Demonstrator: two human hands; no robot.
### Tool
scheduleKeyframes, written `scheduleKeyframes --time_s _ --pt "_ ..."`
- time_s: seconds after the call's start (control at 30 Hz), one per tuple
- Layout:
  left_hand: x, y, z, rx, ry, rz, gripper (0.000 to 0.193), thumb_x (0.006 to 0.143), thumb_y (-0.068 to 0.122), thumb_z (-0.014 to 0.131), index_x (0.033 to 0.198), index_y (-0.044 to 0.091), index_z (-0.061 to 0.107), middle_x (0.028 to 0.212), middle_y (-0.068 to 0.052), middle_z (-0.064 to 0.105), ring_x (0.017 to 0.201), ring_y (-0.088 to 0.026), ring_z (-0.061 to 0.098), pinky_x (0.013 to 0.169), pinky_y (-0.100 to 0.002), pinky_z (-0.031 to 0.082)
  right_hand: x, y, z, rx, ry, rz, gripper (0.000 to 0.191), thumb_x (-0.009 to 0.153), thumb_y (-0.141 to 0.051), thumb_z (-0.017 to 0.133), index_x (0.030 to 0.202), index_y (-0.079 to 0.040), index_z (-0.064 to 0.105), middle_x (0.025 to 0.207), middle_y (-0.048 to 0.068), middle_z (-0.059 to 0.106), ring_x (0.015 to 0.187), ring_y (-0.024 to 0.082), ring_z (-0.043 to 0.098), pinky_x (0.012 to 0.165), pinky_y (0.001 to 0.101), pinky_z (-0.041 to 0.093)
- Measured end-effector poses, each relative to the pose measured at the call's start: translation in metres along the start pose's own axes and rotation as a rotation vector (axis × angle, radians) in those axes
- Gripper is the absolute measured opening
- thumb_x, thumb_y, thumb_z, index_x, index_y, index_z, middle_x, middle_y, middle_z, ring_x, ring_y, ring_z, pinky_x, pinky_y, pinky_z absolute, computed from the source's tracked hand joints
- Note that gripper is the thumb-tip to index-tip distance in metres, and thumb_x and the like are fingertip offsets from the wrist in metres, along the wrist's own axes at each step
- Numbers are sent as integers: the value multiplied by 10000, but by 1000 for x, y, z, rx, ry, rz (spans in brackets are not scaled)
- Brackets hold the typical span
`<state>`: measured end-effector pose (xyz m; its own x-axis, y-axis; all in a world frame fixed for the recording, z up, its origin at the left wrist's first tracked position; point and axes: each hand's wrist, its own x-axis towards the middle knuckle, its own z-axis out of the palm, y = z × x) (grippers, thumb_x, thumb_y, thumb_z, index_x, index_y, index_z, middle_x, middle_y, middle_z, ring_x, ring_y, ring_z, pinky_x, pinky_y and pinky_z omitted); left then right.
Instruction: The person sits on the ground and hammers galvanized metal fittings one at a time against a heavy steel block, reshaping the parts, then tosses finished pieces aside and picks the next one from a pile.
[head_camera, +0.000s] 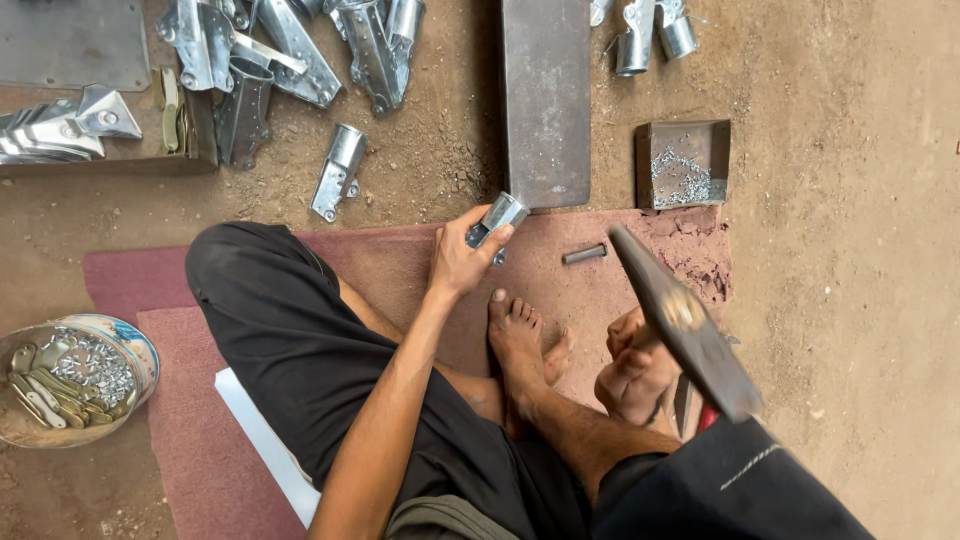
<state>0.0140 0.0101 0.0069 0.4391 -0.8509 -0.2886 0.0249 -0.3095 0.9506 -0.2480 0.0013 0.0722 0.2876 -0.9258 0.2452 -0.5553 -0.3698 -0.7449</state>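
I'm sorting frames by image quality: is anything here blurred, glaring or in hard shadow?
Head view: the hammer in the right hand is smeared by motion blur; the left hand and its small metal bracket are sharp. Light is soft and even, with no hard shadows. Mild glare shows on the shiny brackets at top.

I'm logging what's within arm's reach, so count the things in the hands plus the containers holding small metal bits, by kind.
Hammer, in the right hand: 1
Metal bracket, in the left hand: 1
Round tub of metal bits: 1
Square tray of metal bits: 1
Total: 4
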Motion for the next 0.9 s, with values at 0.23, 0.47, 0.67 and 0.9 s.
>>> scheduleKeyframes --time_s 0.23,0.47,0.67,0.9 --pt "2 -3 0 -20 -4 19 512 864 448 727 1219 80 729 808 -76 774 727 -154 754 676 -349 585 9 -9 7 -406 -302 22 378 1110 -298 412 952 -18 611 576 128 577 447 273 582 429 393 466" --pt "4 -6 -1 4 -44 -48 524 867 478 721 1222 92 727 740 -82 744 671 -155 725 627 -352 565 16 -31 8 -429 -373 13 352 1119 -308 444 964 -26 587 611 155 581 500 327 599 462 410 440" --pt "3 -4 -2 -39 -16 44 501 883 460 729 1191 65 726 772 -69 749 692 -137 732 642 -336 575 20 -33 8 -301 -248 -96 340 1133 -300 446 1052 -11 606 661 185 583 561 337 622 490 426 456" --pt "3 -2 -5 -63 -28 84 457 886 412 725 1182 64 713 765 -46 732 688 -112 716 638 -318 563 22 -28 8 -401 -329 78 367 1083 -308 472 997 1 653 557 134 553 436 247 564 406 393 423"
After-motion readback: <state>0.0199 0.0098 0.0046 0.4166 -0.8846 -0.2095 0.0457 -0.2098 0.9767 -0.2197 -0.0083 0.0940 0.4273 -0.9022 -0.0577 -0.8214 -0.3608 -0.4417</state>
